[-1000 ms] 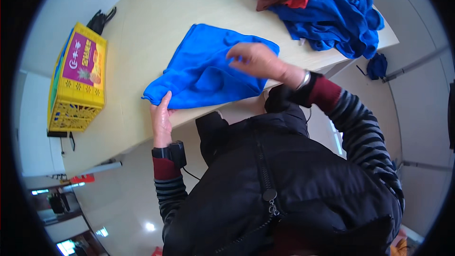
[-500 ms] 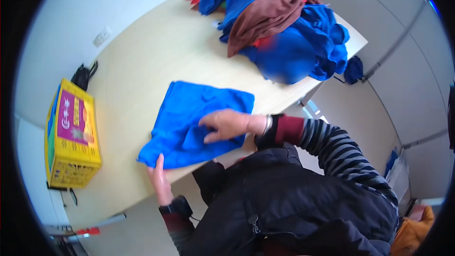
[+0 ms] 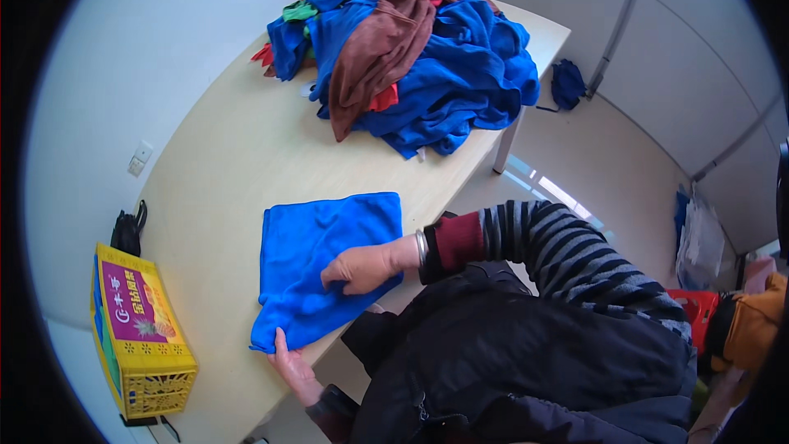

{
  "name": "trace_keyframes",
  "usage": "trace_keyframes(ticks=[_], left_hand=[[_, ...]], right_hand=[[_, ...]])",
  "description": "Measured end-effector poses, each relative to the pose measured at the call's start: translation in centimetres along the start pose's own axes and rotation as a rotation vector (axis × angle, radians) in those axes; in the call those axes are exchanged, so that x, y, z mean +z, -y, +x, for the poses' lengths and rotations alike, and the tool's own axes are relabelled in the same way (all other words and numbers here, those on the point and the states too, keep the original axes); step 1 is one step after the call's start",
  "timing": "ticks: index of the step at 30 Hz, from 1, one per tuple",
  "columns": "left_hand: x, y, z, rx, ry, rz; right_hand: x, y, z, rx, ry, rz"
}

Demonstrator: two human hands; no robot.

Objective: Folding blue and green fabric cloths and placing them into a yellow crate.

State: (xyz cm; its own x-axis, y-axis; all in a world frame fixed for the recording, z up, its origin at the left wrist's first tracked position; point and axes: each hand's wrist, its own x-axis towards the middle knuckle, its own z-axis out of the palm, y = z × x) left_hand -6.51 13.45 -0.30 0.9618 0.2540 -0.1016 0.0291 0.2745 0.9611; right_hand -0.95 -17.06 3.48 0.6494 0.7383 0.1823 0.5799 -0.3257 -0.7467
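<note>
A folded blue cloth (image 3: 300,251) lies on the pale wooden table, roughly square, with soft wrinkles. My left hand (image 3: 294,366) holds its near left corner, thumb on top; the other fingers are mostly hidden beneath. On the middle of the cloth rests my right hand (image 3: 362,270), palm down, fingers partly bent and slightly apart, touching the fabric. A silvery bangle circles the right wrist.
A heap of blue, brown, red and green cloths (image 3: 382,41) covers the table's far end. At the left stands a yellow crate (image 3: 156,358) with a purple label, beside a black bag (image 3: 128,232). The table (image 3: 214,164) meets the white wall; a dark blue bag (image 3: 567,85) lies beyond it.
The view has swung, so the table and heap appear farther left and lower. The raised fold under my right hand has flattened. My left hand stays at the cloth's corner.
</note>
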Motion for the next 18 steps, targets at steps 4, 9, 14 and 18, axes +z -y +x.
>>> trace_keyframes(ticks=[4,9,14,18], left_hand=[[-0.3,0.0,0.5,-0.031,0.038,0.068],[0.2,0.5,1.1,-0.036,0.036,-0.003],[0.1,0.4,1.1,-0.090,0.015,-0.133],[-0.7,0.0,0.0,-0.072,-0.020,-0.210]], right_hand=[[-2.6,-0.1,0.0,0.046,-0.053,0.192],[-5.2,1.6,-0.8,0.102,-0.112,0.332],[-4.5,0.8,-1.1,0.102,-0.082,0.435],[-3.1,-0.3,-0.8,0.067,-0.116,0.480]])
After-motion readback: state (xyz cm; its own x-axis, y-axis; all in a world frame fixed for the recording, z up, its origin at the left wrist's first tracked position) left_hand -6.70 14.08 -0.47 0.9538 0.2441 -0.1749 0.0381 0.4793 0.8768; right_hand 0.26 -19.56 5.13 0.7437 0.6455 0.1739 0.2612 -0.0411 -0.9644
